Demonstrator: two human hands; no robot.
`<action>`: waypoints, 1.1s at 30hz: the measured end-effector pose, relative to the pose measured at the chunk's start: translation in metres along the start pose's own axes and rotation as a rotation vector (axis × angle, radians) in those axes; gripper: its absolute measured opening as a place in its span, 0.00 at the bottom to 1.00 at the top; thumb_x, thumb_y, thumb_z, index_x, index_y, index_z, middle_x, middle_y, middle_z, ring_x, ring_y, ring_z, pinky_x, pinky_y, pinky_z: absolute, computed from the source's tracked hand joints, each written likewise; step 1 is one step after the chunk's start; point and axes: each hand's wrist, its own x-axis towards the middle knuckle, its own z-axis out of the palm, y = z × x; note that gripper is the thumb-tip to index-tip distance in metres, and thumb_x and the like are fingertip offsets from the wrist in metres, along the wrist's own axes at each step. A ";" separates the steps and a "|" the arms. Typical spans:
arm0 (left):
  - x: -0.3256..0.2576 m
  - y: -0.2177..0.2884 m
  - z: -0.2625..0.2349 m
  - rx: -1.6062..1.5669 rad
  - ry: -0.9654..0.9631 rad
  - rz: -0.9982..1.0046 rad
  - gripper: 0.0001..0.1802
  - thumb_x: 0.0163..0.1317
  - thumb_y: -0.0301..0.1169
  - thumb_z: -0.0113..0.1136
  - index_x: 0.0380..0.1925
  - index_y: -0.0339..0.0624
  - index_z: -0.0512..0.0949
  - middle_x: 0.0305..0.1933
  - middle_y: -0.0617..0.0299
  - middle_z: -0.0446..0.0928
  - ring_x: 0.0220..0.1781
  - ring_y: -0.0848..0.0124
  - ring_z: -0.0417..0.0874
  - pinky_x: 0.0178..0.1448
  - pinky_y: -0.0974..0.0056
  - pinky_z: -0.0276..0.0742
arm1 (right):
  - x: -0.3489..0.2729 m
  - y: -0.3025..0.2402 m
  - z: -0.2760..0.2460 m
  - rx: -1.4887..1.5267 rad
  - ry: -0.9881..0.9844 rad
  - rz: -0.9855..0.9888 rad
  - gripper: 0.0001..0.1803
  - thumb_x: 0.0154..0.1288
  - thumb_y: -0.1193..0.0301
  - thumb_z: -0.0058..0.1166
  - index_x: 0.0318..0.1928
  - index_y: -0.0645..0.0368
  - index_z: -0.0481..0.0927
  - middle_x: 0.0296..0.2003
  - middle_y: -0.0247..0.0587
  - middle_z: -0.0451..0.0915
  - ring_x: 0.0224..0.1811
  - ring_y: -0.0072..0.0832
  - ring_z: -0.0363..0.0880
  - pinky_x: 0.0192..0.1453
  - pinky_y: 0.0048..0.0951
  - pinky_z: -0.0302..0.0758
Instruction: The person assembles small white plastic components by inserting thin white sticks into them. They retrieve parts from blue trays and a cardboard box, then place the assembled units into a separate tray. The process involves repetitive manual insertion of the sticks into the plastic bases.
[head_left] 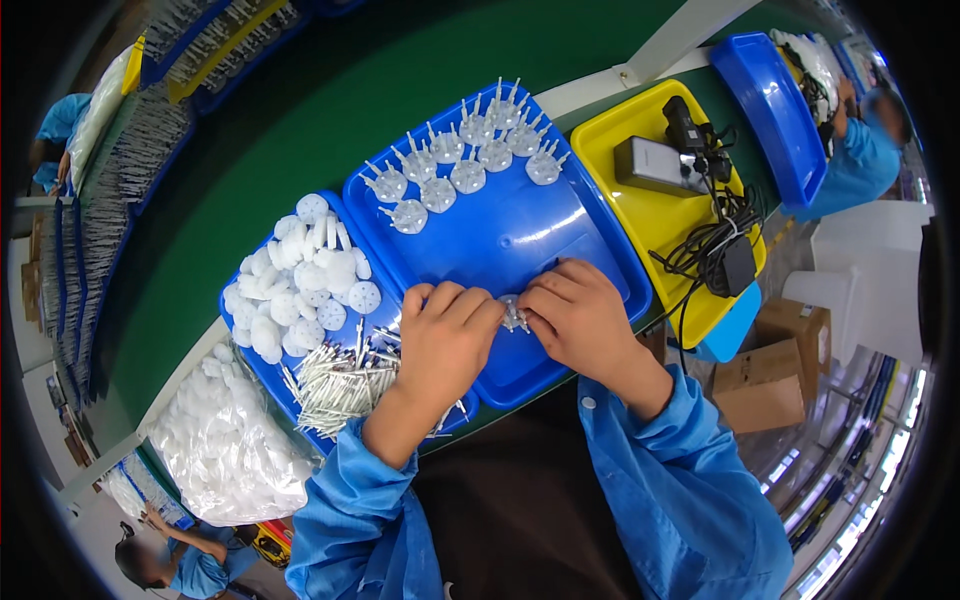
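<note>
Over the near half of a blue tray [545,240], my left hand [445,335] and my right hand [578,312] meet with closed fingertips. Between them they pinch a small translucent disc with pins [514,314], partly covered by my fingers. Several finished-looking pieces of the same kind, discs with upright pins [468,176], stand in rows at the tray's far end. To the left, a second blue tray [345,215] carries a heap of white plastic discs [300,275], some with holes. Nearer me in that tray lies a pile of thin whitish pins [345,388], beside my left wrist.
On the right, a yellow tray [610,150] holds a grey box-shaped device [655,165] and tangled black cables [705,235]. A clear bag of white parts [230,440] lies at lower left. Cardboard boxes [765,385] stand beyond the table's right side. Other people work nearby.
</note>
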 end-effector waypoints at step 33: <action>0.010 0.122 0.017 -0.444 -0.281 0.206 0.31 0.67 0.35 0.72 0.72 0.49 0.80 0.67 0.56 0.82 0.66 0.53 0.83 0.70 0.46 0.76 | 0.045 0.105 -0.216 0.408 0.531 0.532 0.27 0.81 0.48 0.61 0.39 0.61 0.90 0.32 0.36 0.90 0.29 0.24 0.87 0.36 0.30 0.82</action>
